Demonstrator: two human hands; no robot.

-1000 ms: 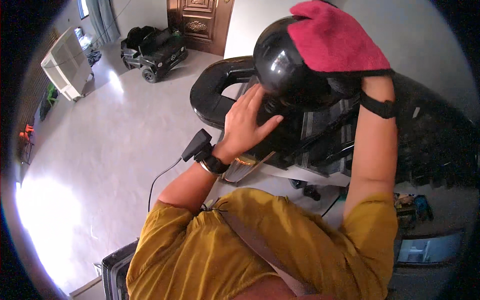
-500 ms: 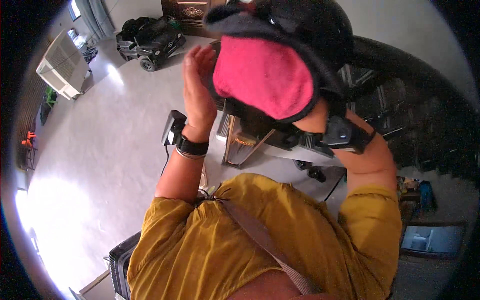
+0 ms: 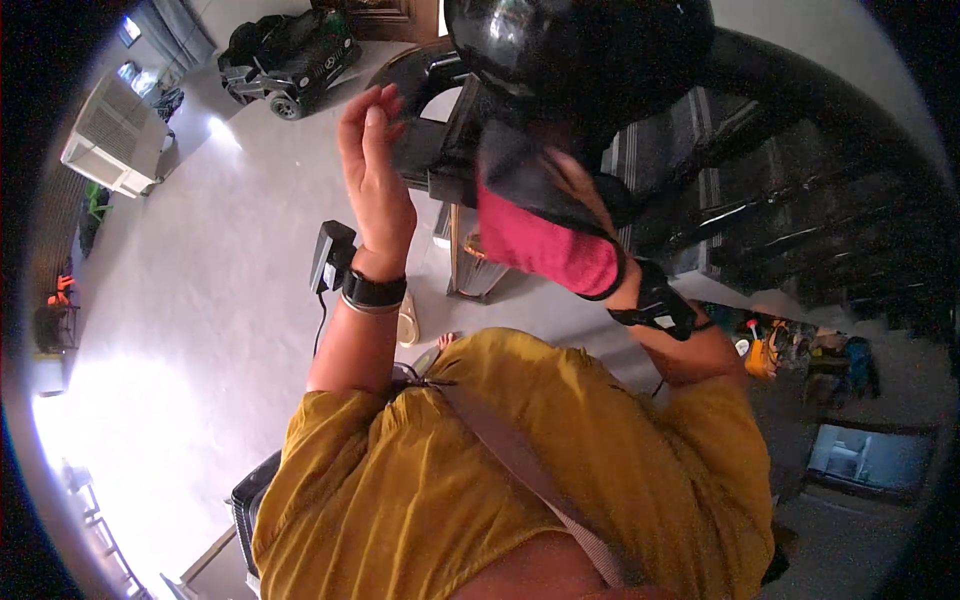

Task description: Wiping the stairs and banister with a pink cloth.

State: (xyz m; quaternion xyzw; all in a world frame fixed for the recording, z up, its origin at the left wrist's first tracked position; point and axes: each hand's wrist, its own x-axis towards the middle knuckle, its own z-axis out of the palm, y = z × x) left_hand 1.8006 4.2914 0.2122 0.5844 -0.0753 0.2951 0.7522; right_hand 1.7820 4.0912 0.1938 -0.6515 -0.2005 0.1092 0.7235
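My left hand (image 3: 373,180) is raised beside the dark banister, left of the glossy black ball-topped post (image 3: 565,45), holding nothing, fingers apart and slightly curled. My right hand (image 3: 585,190) grips a pink-and-dark cloth (image 3: 545,250) just under the ball; the cloth hides much of it, leaving some fingers and the wrist in view. The black banister (image 3: 760,80) curves down to the right of the ball.
A black ride-on toy car (image 3: 285,65) and a white air cooler (image 3: 115,140) stand at upper left. Dark stairs (image 3: 700,175) lie to the right. Shoes and bags (image 3: 830,360) sit at the right. A small metal-framed stand (image 3: 470,275) is below the cloth.
My right hand and the cloth have come down from over the ball to below it. My left hand has moved away from the ball toward the upper left, its fingers curling slightly.
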